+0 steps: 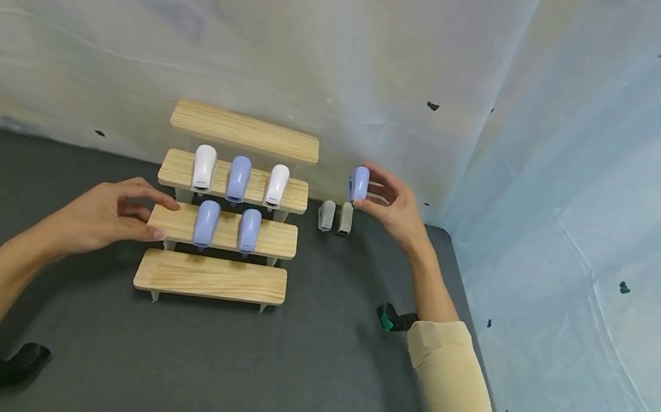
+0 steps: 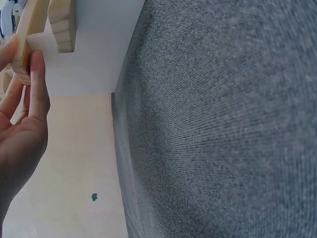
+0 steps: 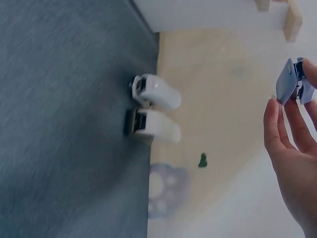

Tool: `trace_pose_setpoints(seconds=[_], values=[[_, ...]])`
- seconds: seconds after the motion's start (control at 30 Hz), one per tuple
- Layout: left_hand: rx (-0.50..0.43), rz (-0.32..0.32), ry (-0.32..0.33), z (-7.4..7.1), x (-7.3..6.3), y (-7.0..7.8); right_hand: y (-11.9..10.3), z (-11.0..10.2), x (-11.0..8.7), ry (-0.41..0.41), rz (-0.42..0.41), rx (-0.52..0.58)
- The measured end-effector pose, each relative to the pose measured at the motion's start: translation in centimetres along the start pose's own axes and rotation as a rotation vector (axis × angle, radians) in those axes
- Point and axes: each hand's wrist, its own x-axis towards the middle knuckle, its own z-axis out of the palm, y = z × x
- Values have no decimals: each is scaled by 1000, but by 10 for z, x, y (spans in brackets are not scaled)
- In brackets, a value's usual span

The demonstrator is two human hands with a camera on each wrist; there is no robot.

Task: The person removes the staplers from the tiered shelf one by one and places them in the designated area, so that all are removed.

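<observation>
In the head view my right hand (image 1: 395, 206) holds a small blue stapler (image 1: 359, 183) between thumb and fingers, raised above the dark surface. The right wrist view shows this stapler (image 3: 287, 82) tilted, with its dark inner parts facing the thumb. My left hand (image 1: 106, 212) pinches the left end of a wooden shelf (image 1: 180, 222) on a tiered stand, thumb and fingers on opposite faces. On that shelf stand two blue staplers (image 1: 206, 223). One tier higher, another blue stapler (image 1: 238, 178) sits between a white stapler (image 1: 203, 168) and a second white one (image 1: 277, 186).
Two greyish staplers (image 1: 326, 215) stand on the dark surface (image 1: 319, 350) right of the stand, below my right hand. The top shelf (image 1: 245, 130) and bottom shelf (image 1: 210, 278) are bare wood. Pale cloth (image 1: 365, 37) hangs behind, and more cloth (image 1: 593, 243) encloses the right side.
</observation>
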Motion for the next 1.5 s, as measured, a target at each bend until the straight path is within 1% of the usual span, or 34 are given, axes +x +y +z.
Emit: trace_pose_setpoints(seconds=[0.1, 0.33, 0.5, 0.63, 0.83, 1.03, 1.23, 1.37, 1.5], values=[[-8, 11, 6, 1, -1, 1, 9, -5, -2, 3, 12, -16], [-40, 7, 11, 2, -2, 1, 50, -16, 0, 11, 19, -20], [-60, 12, 19, 3, -2, 0, 66, -21, -1, 31, 17, -29], [-65, 16, 23, 3, -2, 0, 79, -24, -1, 59, 19, -57], [-57, 10, 20, 3, -2, -1, 99, -29, -6, 91, 47, -21], [-52, 13, 26, 5, -3, 0, 109, -31, -11, 94, 72, -6], [-61, 16, 24, 5, -2, -1, 108, -27, -14, 77, 109, 26], [-71, 11, 23, 5, -3, -1, 109, -23, -15, 67, 105, 2], [-73, 8, 22, 5, -3, 0, 119, -22, -16, 64, 108, -30]])
